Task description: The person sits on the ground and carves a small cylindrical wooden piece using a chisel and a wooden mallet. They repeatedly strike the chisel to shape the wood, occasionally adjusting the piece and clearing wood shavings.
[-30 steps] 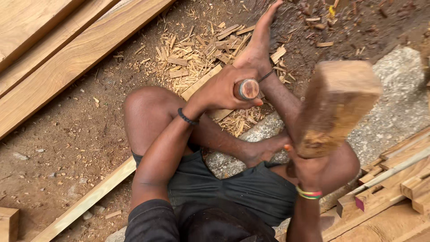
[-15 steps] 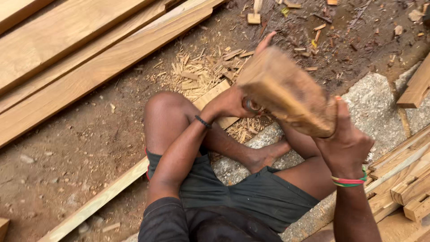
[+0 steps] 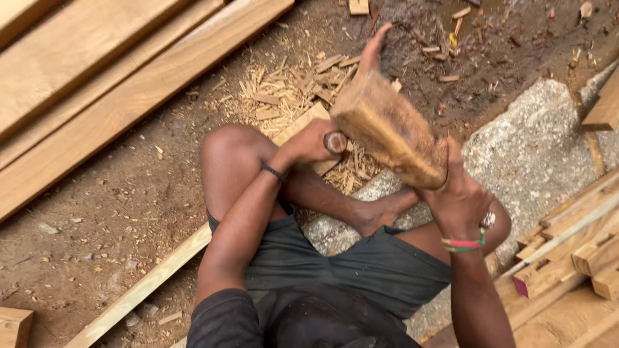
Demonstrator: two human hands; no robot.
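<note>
Above the long plank (image 3: 303, 132), my left hand (image 3: 309, 143) gripped the chisel handle (image 3: 335, 142) while my right hand (image 3: 459, 196) clasped the wooden mallet (image 3: 387, 129); chips lay scattered, cutting seemingly unfinished.

planks (image 3: 97, 77) stacked upper left on dirt | wood chips (image 3: 290, 96) scattered beyond the knee | grey stone slab (image 3: 535, 154) at right | offcut pile (image 3: 574, 258) lower right (one end painted pink)

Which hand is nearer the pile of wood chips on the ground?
Left. The left hand, gripping a round-handled tool, sits right at the wood chips; the right hand holds the wooden mallet block farther right, over the stone.
</note>
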